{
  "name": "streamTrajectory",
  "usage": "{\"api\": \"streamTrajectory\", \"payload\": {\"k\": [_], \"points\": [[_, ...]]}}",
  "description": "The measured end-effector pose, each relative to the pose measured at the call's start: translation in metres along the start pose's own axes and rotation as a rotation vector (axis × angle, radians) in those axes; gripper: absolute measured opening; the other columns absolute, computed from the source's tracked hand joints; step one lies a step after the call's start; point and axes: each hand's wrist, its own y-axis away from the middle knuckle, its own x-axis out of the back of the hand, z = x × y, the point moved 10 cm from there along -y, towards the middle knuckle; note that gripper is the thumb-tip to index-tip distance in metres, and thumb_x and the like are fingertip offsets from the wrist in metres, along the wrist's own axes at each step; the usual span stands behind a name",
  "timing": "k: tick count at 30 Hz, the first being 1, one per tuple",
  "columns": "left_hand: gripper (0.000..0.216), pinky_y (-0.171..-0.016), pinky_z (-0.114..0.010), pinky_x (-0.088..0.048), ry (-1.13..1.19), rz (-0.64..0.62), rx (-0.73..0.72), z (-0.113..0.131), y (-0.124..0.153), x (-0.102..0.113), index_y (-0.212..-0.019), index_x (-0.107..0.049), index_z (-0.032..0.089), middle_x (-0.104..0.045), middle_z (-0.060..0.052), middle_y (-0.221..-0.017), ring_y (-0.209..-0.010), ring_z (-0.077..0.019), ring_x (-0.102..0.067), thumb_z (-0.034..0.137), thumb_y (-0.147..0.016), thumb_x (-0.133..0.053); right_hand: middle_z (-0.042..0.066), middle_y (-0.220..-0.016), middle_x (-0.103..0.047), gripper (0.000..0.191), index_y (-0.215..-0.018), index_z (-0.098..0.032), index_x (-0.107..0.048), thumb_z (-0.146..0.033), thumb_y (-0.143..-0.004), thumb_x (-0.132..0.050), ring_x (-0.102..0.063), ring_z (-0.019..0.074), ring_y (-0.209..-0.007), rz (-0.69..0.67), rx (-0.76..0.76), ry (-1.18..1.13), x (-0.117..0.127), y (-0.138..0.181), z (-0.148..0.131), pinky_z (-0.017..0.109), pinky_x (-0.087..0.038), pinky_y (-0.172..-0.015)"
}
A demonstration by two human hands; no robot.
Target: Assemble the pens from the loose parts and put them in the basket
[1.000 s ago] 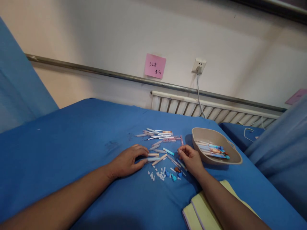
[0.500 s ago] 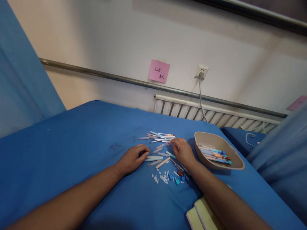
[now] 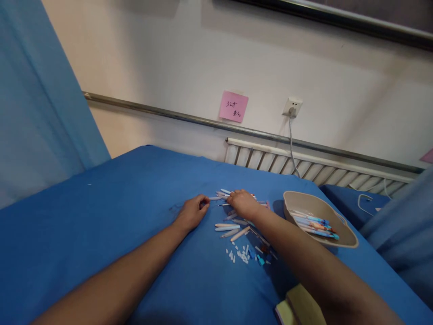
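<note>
A scatter of pen parts (image 3: 233, 225) lies on the blue table (image 3: 118, 216): barrels, thin refills and small caps (image 3: 245, 256). My left hand (image 3: 191, 212) rests on the cloth with its fingers curled, pinching the end of a pale pen barrel (image 3: 214, 198). My right hand (image 3: 242, 203) reaches across to the far pile of refills (image 3: 225, 193), fingers bent down over them; what it holds, if anything, is hidden. A beige tray (image 3: 341, 241) with several finished pens (image 3: 314, 222) stands to the right.
A yellow notebook (image 3: 297, 307) lies at the near right edge under my right forearm. Behind the table are a radiator (image 3: 304, 160), a wall socket with a cable (image 3: 292, 108) and a pink note (image 3: 233, 107). Blue curtains hang left and right.
My right hand moved left and away from the tray to the far pile of refills. My left hand slid forward to a barrel there. The view has shifted left.
</note>
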Motion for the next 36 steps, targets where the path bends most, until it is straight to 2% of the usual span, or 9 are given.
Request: {"api": "streamTrajectory", "payload": {"k": [4, 7, 10, 13, 16, 20, 24, 31, 36], "points": [[0.020, -0.068, -0.030, -0.044, -0.053, -0.036, -0.033, 0.004, 0.000, -0.003, -0.090, -0.065, 0.019, -0.066, -0.005, -0.084, -0.074, -0.0196, -0.059, 0.028, -0.076, -0.053, 0.012, -0.095, -0.066, 0.017, -0.095, -0.015, -0.064, -0.017, -0.082, -0.053, -0.057, 0.0243, -0.094, 0.011, -0.003, -0.002, 0.007, -0.002, -0.005, 0.031, -0.038, -0.078], [0.021, -0.068, -0.030, -0.044, -0.084, -0.060, -0.043, 0.006, 0.001, -0.004, -0.091, -0.065, 0.018, -0.065, -0.006, -0.085, -0.075, -0.0201, -0.060, 0.028, -0.077, -0.053, 0.011, -0.096, -0.064, 0.020, -0.098, -0.015, -0.061, -0.013, -0.084, -0.046, -0.057, 0.0232, -0.091, 0.102, -0.113, -0.074, 0.019, 0.011, -0.002, 0.031, -0.040, -0.076], [0.022, -0.069, -0.030, -0.044, -0.126, -0.084, -0.052, 0.006, 0.002, -0.007, -0.092, -0.065, 0.018, -0.065, -0.006, -0.086, -0.075, -0.0199, -0.060, 0.030, -0.079, -0.052, 0.009, -0.096, -0.063, 0.019, -0.101, -0.017, -0.056, -0.020, -0.087, -0.042, -0.057, 0.0193, -0.086, 0.417, -0.381, -0.449, 0.036, 0.058, 0.017, 0.028, -0.042, -0.074], [0.022, -0.069, -0.030, -0.043, -0.182, -0.093, -0.054, 0.007, -0.001, -0.012, -0.093, -0.065, 0.019, -0.065, -0.007, -0.090, -0.078, -0.0209, -0.060, 0.032, -0.080, -0.052, 0.005, -0.082, -0.061, 0.024, -0.103, -0.018, -0.054, -0.029, -0.091, -0.036, -0.056, 0.0168, -0.071, 0.635, -0.550, -0.802, 0.025, 0.117, 0.020, 0.026, -0.043, -0.063], [0.022, -0.069, -0.031, -0.042, -0.244, -0.088, -0.047, 0.008, -0.007, -0.019, -0.093, -0.064, 0.020, -0.064, -0.007, -0.093, -0.082, -0.0223, -0.059, 0.034, -0.080, -0.053, 0.000, -0.068, -0.054, 0.031, -0.099, -0.019, -0.057, -0.040, -0.091, -0.037, -0.049, 0.0143, -0.057, 0.616, -0.635, -1.073, -0.001, 0.150, 0.013, 0.023, -0.038, -0.051], [0.017, -0.068, -0.030, -0.041, -0.310, -0.099, -0.064, 0.014, -0.013, -0.027, -0.086, -0.064, 0.020, -0.062, -0.006, -0.087, -0.079, -0.0213, -0.058, 0.029, -0.081, -0.051, -0.002, -0.062, -0.047, 0.042, -0.102, -0.017, -0.061, -0.049, -0.088, -0.037, -0.042, 0.0118, -0.049, 0.571, -0.669, -1.249, -0.014, 0.157, 0.016, 0.022, -0.033, -0.045], [0.017, -0.070, -0.030, -0.041, -0.350, -0.120, -0.112, 0.023, -0.013, -0.031, -0.083, -0.062, 0.020, -0.061, -0.006, -0.087, -0.080, -0.0210, -0.057, 0.026, -0.084, -0.046, -0.004, -0.057, -0.045, 0.043, -0.102, -0.017, -0.061, -0.049, -0.088, -0.036, -0.041, 0.0117, -0.046, 0.556, -0.702, -1.224, -0.012, 0.153, 0.030, 0.022, -0.032, -0.044], [0.017, -0.077, -0.032, -0.040, -0.360, -0.181, -0.204, 0.036, -0.012, -0.036, -0.083, -0.061, 0.019, -0.063, -0.006, -0.086, -0.083, -0.0220, -0.056, 0.024, -0.085, -0.045, -0.003, -0.061, -0.054, 0.027, -0.089, -0.019, -0.053, -0.043, -0.087, -0.040, -0.048, 0.0131, -0.053, 0.603, -0.750, -1.158, -0.018, 0.158, 0.033, 0.022, -0.034, -0.049], [0.014, -0.080, -0.032, -0.040, -0.355, -0.209, -0.228, 0.039, -0.012, -0.036, -0.084, -0.061, 0.018, -0.062, -0.007, -0.087, -0.084, -0.0216, -0.056, 0.021, -0.082, -0.048, -0.004, -0.060, -0.050, 0.026, -0.084, -0.019, -0.052, -0.044, -0.084, -0.045, -0.045, 0.0115, -0.052, 0.616, -0.741, -1.262, -0.028, 0.154, 0.035, 0.021, -0.033, -0.047]]}}
